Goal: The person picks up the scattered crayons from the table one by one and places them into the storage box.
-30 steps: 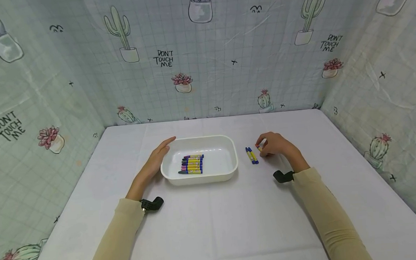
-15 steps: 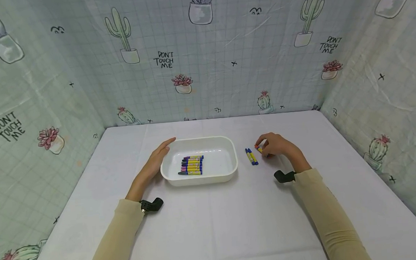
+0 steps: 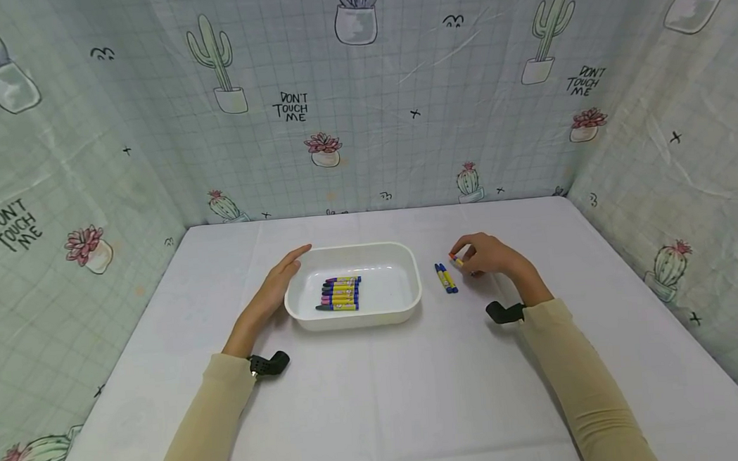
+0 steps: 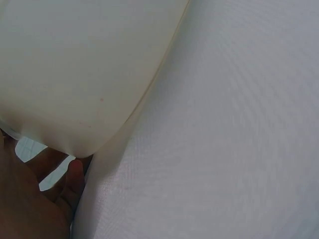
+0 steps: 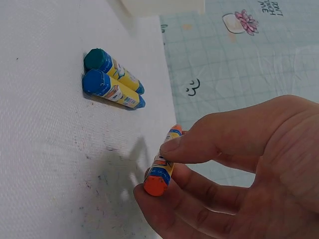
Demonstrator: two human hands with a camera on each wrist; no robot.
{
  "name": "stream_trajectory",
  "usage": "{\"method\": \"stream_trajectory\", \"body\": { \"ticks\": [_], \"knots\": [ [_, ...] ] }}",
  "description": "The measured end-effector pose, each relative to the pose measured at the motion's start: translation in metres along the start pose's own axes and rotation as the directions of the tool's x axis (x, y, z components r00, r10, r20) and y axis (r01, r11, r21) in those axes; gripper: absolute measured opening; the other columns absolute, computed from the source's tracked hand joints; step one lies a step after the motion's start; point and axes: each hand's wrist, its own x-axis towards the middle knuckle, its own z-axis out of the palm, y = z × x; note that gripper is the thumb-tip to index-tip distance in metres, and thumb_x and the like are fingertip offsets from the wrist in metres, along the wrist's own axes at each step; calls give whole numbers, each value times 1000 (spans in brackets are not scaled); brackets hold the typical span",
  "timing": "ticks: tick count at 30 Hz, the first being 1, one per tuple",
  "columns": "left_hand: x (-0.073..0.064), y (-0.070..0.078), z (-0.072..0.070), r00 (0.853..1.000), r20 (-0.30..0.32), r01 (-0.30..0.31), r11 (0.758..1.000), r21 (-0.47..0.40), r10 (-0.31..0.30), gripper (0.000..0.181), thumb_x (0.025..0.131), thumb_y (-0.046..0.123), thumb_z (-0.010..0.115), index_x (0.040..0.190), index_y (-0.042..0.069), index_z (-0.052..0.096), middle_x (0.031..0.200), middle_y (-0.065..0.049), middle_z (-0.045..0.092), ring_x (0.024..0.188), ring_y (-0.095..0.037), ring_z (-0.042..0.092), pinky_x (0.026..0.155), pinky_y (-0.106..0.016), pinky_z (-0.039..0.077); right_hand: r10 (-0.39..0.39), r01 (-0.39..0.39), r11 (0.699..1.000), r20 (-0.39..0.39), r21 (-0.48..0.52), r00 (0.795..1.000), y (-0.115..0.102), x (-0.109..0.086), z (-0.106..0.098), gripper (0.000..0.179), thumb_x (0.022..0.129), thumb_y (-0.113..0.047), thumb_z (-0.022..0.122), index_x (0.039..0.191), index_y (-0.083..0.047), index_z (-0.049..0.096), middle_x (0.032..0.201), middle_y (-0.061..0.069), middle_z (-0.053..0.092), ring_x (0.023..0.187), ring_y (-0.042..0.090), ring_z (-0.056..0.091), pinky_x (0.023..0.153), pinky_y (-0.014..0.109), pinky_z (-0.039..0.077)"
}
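Note:
In the head view my left hand rests along the left side of a white tray, its fingers extended by the far corner. The left wrist view shows those fingers at the tray's outer wall. My right hand pinches an orange crayon between thumb and fingertips, over the table to the tray's right. Just left of it lie two more crayons side by side, a blue crayon and a green crayon. Inside the tray, several crayons lie in a row toward the left.
A white cloth covers the table. Behind and on both sides hangs a curtain printed with cacti. Each wrist wears a black camera mount, such as the left mount.
My right hand has brought the orange crayon slightly up and to the left, and its orange end shows more clearly. The left hand, the tray and the other crayons stay in place.

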Motion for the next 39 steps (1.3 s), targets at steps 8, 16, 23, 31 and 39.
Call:
{"method": "stream_trajectory", "body": {
  "ticks": [8, 16, 23, 31, 39],
  "knots": [
    [1, -1, 0, 1000, -1, -8, 1000, -11, 8, 50, 114, 36, 28, 163, 29, 33, 172, -5, 25, 160, -35, 21, 128, -61, 19, -23, 23, 999, 6, 33, 1000, -7, -3, -6, 48, 91, -2, 63, 139, -4, 61, 121, 24, 64, 87, 24, 66, 78, 34, 63],
    [1, 1, 1, 1000, 7, -9, 1000, -8, 9, 50, 114, 34, 27, 163, 29, 32, 172, -5, 26, 159, -35, 24, 128, -62, 21, -62, 62, 997, -2, 49, 998, -8, -2, -10, 49, 90, 1, 63, 139, -4, 61, 123, 25, 63, 88, 24, 67, 77, 35, 63],
    [0, 1, 0, 1000, 10, 1, 1000, -17, -1, 50, 115, 31, 27, 164, 26, 31, 172, -6, 25, 160, -36, 21, 128, -62, 18, -96, 96, 995, 5, 34, 995, -18, -3, -17, 51, 89, 2, 59, 140, -3, 59, 126, 27, 63, 91, 29, 69, 83, 43, 64],
    [-1, 0, -1, 1000, 0, -11, 1000, -20, 11, 49, 114, 33, 29, 163, 28, 34, 172, -5, 27, 160, -34, 22, 129, -61, 18, -137, 137, 991, 13, -9, 991, -44, -10, -27, 48, 91, 2, 57, 139, -3, 60, 126, 27, 62, 98, 37, 69, 86, 44, 63],
    [0, 0, -1, 1000, 4, -9, 1000, -17, 9, 50, 114, 38, 28, 163, 31, 33, 172, -2, 27, 160, -31, 22, 129, -59, 19, -169, 169, 985, 8, -28, 986, -67, -5, -36, 46, 93, 1, 58, 138, -5, 60, 127, 27, 63, 93, 32, 70, 81, 39, 63]
  ]
}}
